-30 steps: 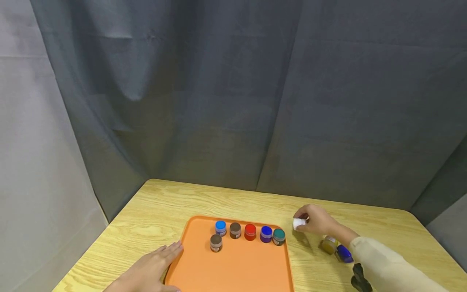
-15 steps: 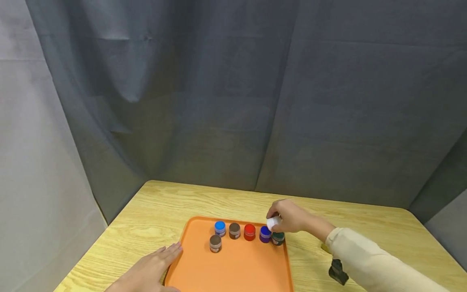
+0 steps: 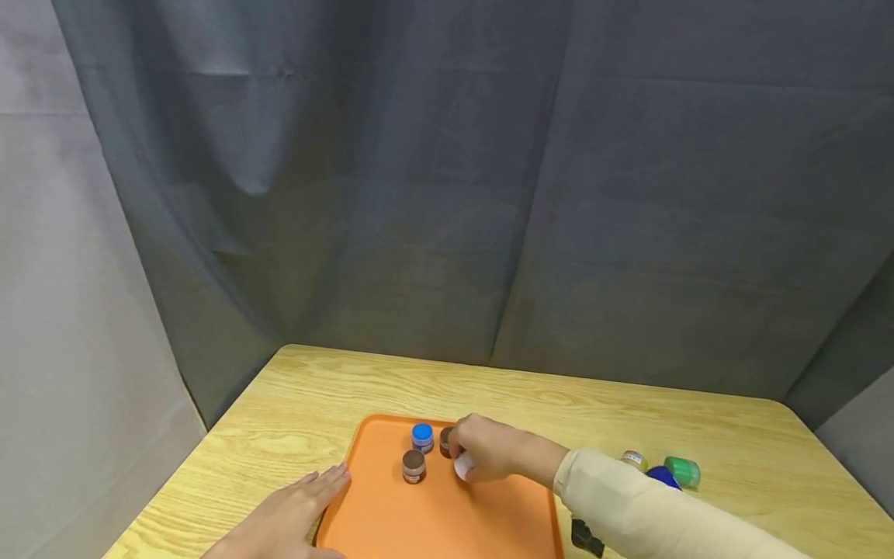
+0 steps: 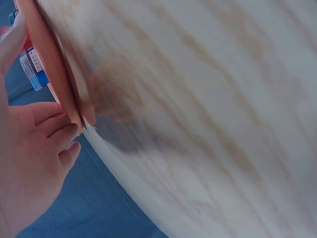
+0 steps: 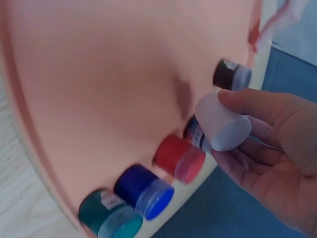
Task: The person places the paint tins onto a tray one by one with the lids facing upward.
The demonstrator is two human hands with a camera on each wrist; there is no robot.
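My right hand (image 3: 492,450) pinches a white paint jar (image 5: 218,119) between thumb and fingers, above the orange tray (image 3: 433,520). Close to it sit two brown-lidded jars, the front one (image 3: 414,466) fully visible, the rear one (image 3: 445,441) partly covered by my fingers. A light blue paint jar (image 3: 422,436) stands at the left of the back row. Red (image 5: 176,156), dark blue (image 5: 143,188) and teal (image 5: 109,213) jars show in the right wrist view; my hand and arm hide them from the head view. My left hand (image 3: 279,512) rests on the tray's left rim, fingers fairly straight.
Right of the tray, on the wooden table (image 3: 740,435), are a yellow jar (image 3: 634,460), a green jar (image 3: 682,471) lying on its side, and a blue jar (image 3: 662,475) partly behind my sleeve. A grey curtain (image 3: 419,194) hangs behind the table.
My right hand has carried the white jar leftward from beside the tray, over the back row, to near the brown jars. The left hand stays on the rim.
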